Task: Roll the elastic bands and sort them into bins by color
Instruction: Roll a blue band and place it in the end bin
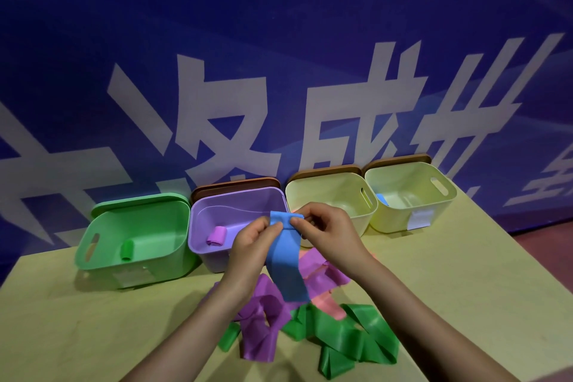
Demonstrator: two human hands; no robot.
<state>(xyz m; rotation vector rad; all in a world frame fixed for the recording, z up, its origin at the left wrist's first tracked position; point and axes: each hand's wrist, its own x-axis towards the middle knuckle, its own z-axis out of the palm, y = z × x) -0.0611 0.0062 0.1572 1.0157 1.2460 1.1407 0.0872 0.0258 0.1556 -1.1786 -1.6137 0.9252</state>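
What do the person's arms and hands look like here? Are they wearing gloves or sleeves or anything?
Both arms are bare as far as the picture shows: no sleeves reach into view. The left hand and the right hand wear no gloves, and no rings, watch or bracelets show on the fingers or wrists. The nails look short and unpainted, though the dim, tinted light makes fine detail hard to judge.

Dim bluish light, warped edges

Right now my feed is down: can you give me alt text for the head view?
Both hands, left hand and right hand, pinch the top end of a blue band above a pile of purple bands, green bands and a pink one. Behind stand a green bin and a purple bin, each holding a matching roll, and two pale yellow bins.
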